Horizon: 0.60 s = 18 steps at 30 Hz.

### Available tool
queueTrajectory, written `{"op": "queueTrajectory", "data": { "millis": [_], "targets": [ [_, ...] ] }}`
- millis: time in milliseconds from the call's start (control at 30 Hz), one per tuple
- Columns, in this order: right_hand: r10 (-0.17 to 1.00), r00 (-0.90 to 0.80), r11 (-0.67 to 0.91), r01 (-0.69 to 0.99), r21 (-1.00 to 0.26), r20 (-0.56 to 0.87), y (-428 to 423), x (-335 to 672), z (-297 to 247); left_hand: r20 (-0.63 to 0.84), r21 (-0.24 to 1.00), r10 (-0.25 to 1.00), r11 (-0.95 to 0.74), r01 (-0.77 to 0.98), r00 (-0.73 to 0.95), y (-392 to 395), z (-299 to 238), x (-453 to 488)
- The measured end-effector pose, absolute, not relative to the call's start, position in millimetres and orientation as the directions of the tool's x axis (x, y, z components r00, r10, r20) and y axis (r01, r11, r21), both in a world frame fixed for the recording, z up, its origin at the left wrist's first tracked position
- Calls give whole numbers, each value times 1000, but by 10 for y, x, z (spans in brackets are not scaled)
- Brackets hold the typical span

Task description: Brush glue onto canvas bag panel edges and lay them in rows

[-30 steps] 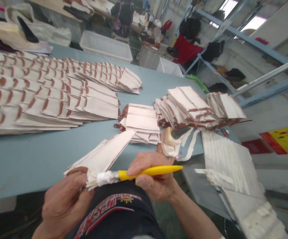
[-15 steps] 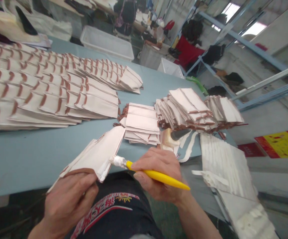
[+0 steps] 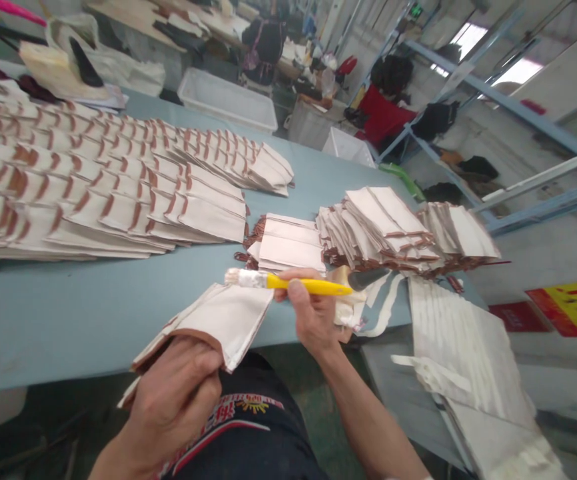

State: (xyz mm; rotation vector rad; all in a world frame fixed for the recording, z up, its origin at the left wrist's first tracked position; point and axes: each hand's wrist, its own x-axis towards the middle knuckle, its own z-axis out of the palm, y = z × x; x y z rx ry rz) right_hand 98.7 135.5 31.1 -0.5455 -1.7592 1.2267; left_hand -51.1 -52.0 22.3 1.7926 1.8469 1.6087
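Observation:
My left hand (image 3: 178, 383) grips a white fabric piece with brown edging (image 3: 228, 313), its fingers folded around the near end at the table's front edge. In my right hand (image 3: 311, 310) is a yellow-handled brush (image 3: 308, 286), pinched by thumb and fingers. White paste coats the bristle end, which points left and lies over the far edge of the piece; whether it touches cannot be made out. Behind the brush sits a short stack of like white pieces (image 3: 291, 243), partly hidden by my hand.
Overlapping rows of white pieces (image 3: 113, 207) cover the table's left side. More stacks (image 3: 383, 217) stand right of centre. A block with a dark-handled tool (image 3: 368, 277) lies near my right hand. Pale strips (image 3: 461, 340) hang off the right end. A white bin (image 3: 228, 100) stands beyond the table.
The brush has moved from the piece's right edge up to its far edge and now lies nearly level. My left hand and the piece sit slightly further right in view.

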Motion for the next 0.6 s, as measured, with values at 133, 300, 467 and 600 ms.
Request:
{"op": "queueTrajectory", "data": {
  "millis": [133,300,467,600],
  "targets": [
    [674,-628,429,-97,-898,390,1515,738,49,536,768,770,-276,578,-345,-423,419,-455],
    [595,-689,466,-125,-876,415,1613,636,-39,343,887,840,-143,438,-420,-494,359,-414],
    [470,-758,547,-153,-823,453,1578,569,17,-104,975,919,169,144,-380,-623,99,-394],
    [449,-674,662,-190,-725,586,1531,538,79,-273,959,907,229,-167,-320,-607,38,-472]
  ]
}}
